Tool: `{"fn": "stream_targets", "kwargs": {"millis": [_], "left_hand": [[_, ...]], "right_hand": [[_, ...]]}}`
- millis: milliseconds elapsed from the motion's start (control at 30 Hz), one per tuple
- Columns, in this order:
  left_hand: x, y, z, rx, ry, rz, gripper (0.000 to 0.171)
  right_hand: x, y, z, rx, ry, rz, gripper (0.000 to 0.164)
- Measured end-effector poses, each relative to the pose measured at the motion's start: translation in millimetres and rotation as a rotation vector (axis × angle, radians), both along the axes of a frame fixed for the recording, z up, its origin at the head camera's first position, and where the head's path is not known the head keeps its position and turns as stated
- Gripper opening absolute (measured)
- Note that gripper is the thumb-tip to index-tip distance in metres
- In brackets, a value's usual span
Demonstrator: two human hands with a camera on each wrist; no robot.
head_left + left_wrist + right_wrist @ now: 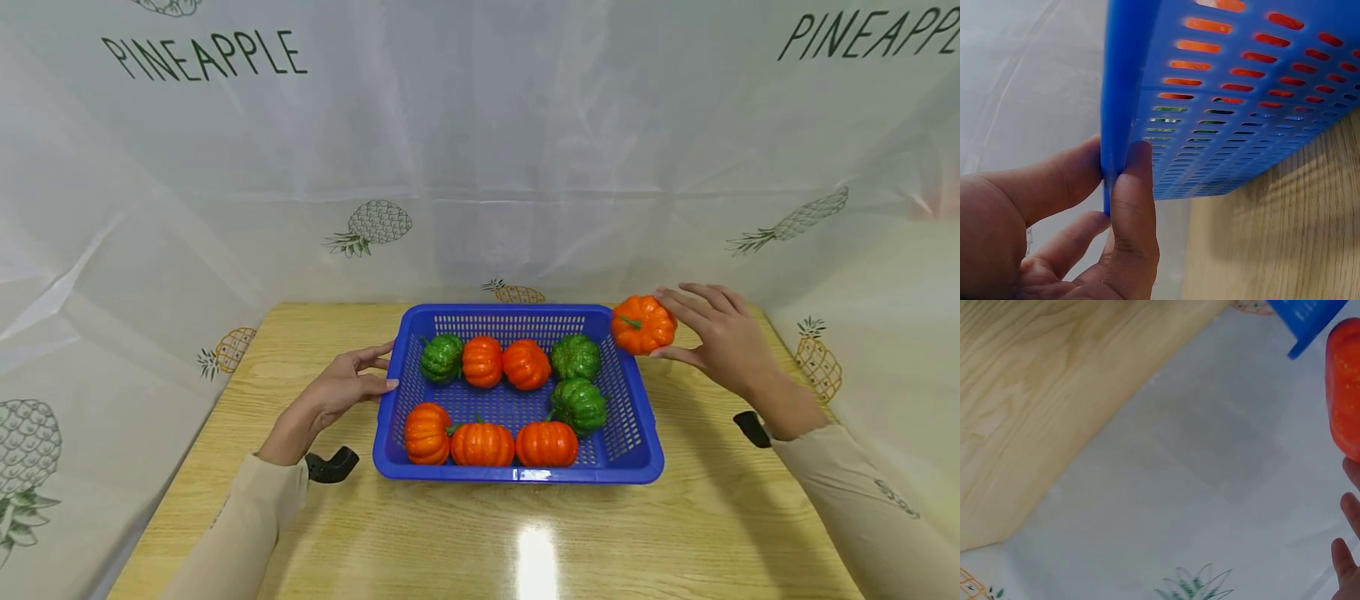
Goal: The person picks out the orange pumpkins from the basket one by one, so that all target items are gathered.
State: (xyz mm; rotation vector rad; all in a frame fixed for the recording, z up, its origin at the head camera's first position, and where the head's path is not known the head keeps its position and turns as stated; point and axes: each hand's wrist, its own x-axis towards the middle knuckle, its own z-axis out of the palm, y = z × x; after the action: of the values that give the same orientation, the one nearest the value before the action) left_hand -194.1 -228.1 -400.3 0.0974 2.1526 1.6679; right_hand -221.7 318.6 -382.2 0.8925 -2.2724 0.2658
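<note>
A blue perforated basket [517, 474] sits on the wooden table, holding several orange pumpkins [483, 444] and 3 green ones [575, 357]. At its left rim my left hand [341, 387] pinches the edge; in the left wrist view the thumb and fingers [1132, 219] lie on either side of that rim. Over the basket's back right corner, my right hand [720, 337] grips an orange pumpkin [643, 325] with a green stem, thumb below and fingers above. The right wrist view catches only part of this pumpkin [1344, 387] and some fingertips [1350, 509].
Wooden table [420, 542] surface extends in front of the basket and to both sides. Behind it hangs a whitish sheet [480, 150] printed with pineapples, which also runs along the left and right sides. Black wrist devices [332, 465] are on both arms.
</note>
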Motion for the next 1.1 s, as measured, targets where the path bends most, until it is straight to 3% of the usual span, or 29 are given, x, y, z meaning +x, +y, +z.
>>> {"fn": "stream_targets", "kwargs": {"millis": [333,600,867,1100], "left_hand": [[-0.4,-2.4,-0.4,0.013,0.001,0.001,0.074],[-0.3,-1.8,-0.4,0.012,-0.002,0.008,0.074],[1.7,0.5,0.8,0.026,-0.001,0.002,0.074],[2.9,0.7,1.8,0.024,0.001,0.000,0.075]], "right_hand": [[-5.2,18.9,-18.5,-0.048,-0.023,-0.120,0.101],[-13.2,31.2,-45.5,-0.037,-0.134,-0.207,0.107],[-16.8,37.4,-64.0,0.006,-0.241,-0.304,0.081],[-20.0,36.6,-73.7,0.058,-0.324,-0.378,0.074]]}}
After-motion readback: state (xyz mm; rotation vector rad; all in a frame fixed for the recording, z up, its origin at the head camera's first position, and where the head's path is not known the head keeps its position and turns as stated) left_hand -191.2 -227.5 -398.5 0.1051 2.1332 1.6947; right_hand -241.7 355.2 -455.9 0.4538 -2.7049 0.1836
